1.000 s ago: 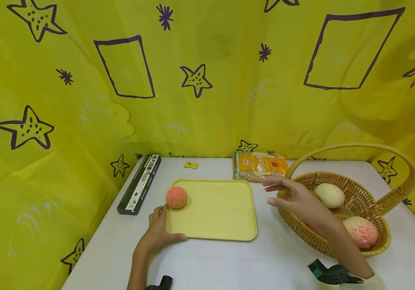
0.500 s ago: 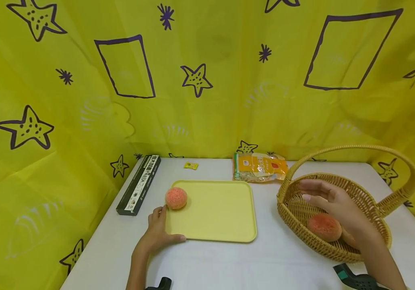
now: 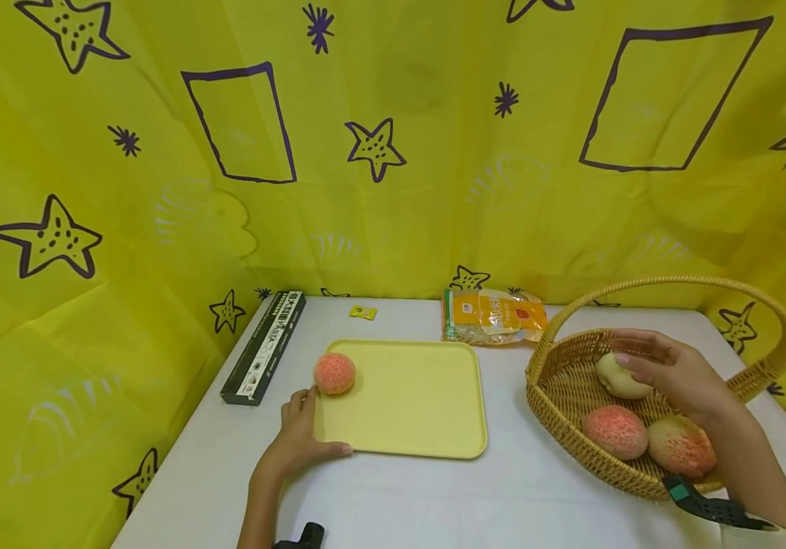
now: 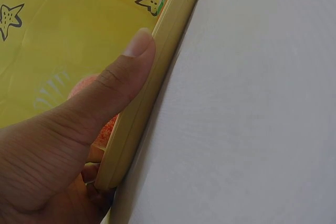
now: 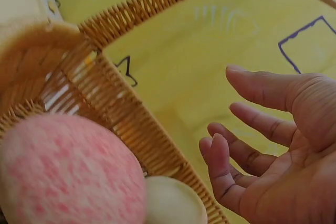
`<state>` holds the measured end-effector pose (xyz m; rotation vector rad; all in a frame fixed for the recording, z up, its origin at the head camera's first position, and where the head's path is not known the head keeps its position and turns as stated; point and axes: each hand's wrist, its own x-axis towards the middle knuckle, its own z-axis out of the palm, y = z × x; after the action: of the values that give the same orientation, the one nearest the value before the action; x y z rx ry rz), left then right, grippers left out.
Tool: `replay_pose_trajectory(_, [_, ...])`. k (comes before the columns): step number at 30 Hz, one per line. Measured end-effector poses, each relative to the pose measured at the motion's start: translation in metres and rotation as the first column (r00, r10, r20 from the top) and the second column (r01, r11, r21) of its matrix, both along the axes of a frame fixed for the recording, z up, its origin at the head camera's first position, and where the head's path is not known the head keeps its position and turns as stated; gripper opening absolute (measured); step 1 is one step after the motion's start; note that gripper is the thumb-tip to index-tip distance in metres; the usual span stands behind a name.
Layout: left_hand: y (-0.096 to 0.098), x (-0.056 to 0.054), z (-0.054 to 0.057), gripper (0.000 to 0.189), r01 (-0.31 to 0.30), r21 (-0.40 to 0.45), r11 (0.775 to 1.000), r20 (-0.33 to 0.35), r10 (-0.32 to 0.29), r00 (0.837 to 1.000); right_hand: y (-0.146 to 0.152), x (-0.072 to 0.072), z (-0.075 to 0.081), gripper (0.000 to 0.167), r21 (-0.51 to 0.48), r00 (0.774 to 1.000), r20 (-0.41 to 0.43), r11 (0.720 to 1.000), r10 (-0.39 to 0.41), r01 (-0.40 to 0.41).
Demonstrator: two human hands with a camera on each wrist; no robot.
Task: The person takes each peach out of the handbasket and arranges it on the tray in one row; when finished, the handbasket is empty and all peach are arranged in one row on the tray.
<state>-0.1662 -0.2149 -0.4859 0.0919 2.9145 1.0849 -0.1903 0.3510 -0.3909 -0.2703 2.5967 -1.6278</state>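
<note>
In the head view my left hand [image 3: 299, 435] holds the near left corner of a yellow tray [image 3: 409, 400]. Its thumb [image 4: 118, 80] lies along the rim in the left wrist view, with the other fingers curled at the corner. A round pink-orange speckled peach [image 3: 334, 374] sits on the tray's left side. My right hand [image 3: 684, 374] hovers over the wicker basket [image 3: 571, 427], fingers loosely bent and holding nothing. Below it are a pale cream fruit [image 3: 620, 377], a pink speckled peach [image 3: 615, 432] and a yellow-red peach [image 3: 682, 446], partly covered by the forearm.
A black pasta box [image 3: 264, 347] lies left of the tray. Behind the tray are a small yellow packet [image 3: 363, 312] and an orange bag of grain [image 3: 494, 316]. The basket's tall handle [image 3: 674, 282] arches over it. A yellow patterned curtain [image 3: 393, 229] surrounds the white table.
My right hand has moved right, from the basket's left rim to above its far right part, uncovering the pink peach. My left hand, the tray and its peach have stayed put.
</note>
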Motion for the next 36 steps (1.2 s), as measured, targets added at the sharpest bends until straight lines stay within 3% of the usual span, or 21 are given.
replay_pose_trajectory(10, [-0.001, 0.0, 0.001, 0.134, 0.004, -0.009, 1.0, 0.016, -0.004, 1.0, 0.041, -0.028, -0.01, 0.038, -0.041, 0.991, 0.083, 0.994, 0.101, -0.098])
replay_pose_trajectory(15, [-0.002, 0.001, 0.0, 0.134, 0.001, -0.013, 1.0, 0.014, -0.001, 1.0, 0.048, -0.035, -0.016, 0.037, 0.067, 0.986, 0.135, 0.992, 0.099, -0.109])
replay_pose_trajectory(20, [-0.002, -0.001, -0.001, 0.134, 0.002, -0.012, 1.0, 0.013, -0.002, 1.0, 0.049, -0.04, -0.021, 0.059, 0.177, 0.981, 0.166, 0.975, 0.102, -0.131])
replay_pose_trajectory(36, [-0.001, 0.0, -0.001, 0.134, -0.006, -0.008, 1.0, 0.014, 0.006, 1.0, 0.041, -0.048, -0.037, 0.06, 0.031, 0.942, 0.317, 0.991, 0.115, -0.131])
